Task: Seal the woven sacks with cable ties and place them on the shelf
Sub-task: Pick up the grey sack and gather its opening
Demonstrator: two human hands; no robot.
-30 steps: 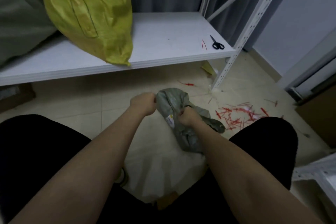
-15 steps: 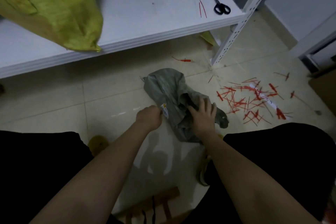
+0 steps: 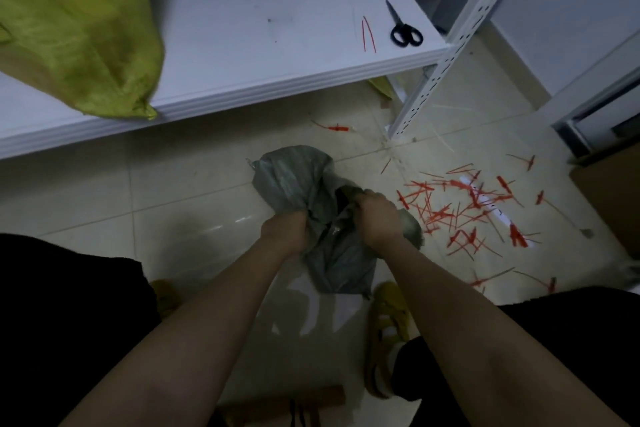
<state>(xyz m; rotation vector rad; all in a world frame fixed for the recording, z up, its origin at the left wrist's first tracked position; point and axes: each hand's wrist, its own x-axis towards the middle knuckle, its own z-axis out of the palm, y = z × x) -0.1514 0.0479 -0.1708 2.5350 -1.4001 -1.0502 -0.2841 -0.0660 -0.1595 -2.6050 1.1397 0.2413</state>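
A crumpled grey woven sack (image 3: 294, 180) lies on the tiled floor in front of me. My left hand (image 3: 285, 230) is closed on a bunch of its fabric on the left side. My right hand (image 3: 375, 217) grips the fabric at the sack's dark opening on the right. A yellow-green woven sack (image 3: 72, 28) rests on the white shelf (image 3: 259, 80) at the upper left. Two red cable ties (image 3: 369, 34) lie on the shelf near its right end. Several more red cable ties (image 3: 464, 211) are scattered over the floor to the right of my hands.
Black-handled scissors (image 3: 403, 29) lie on the shelf by its perforated white upright (image 3: 446, 59). My knees in black fabric frame the bottom corners, with a yellow shoe (image 3: 389, 322) under my right arm. A brown box (image 3: 620, 194) stands at the right edge.
The view has tilted down toward the floor. My right hand went from lying spread on the sack to gripping its opening, and my left hand closed on the fabric nearer the middle.
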